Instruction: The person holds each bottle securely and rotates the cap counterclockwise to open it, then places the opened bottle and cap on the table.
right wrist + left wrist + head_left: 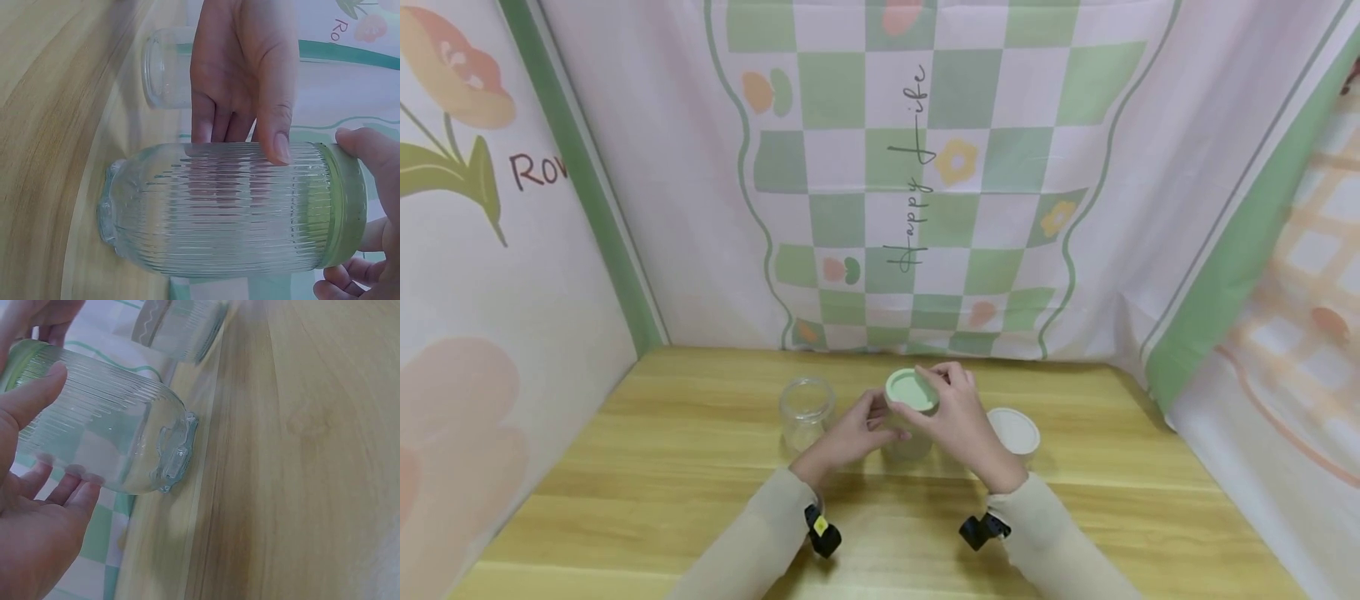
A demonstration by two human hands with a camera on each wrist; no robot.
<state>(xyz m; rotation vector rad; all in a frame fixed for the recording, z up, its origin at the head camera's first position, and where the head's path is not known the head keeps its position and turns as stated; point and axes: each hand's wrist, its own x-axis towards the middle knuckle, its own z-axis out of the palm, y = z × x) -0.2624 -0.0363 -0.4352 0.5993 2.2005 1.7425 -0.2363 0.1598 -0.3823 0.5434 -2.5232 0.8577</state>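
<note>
A clear ribbed glass jar (219, 212) stands upright at the middle of the table, its base right at the wood. On its mouth sits a light green lid (912, 390). My left hand (853, 433) holds the jar's side, thumb across one face and fingertips (75, 470) on the other. With thumb and fingers at opposite sides of the rim, my right hand (957, 417) grips the green lid from above. In the head view the hands hide part of the jar's wall.
To the left stands a lidless glass jar (806, 404). Just right of my right hand is another jar with a white lid (1015, 430). The wooden table (700, 500) ends at a checked curtain (910, 208) behind; hanging cloth also lines both sides.
</note>
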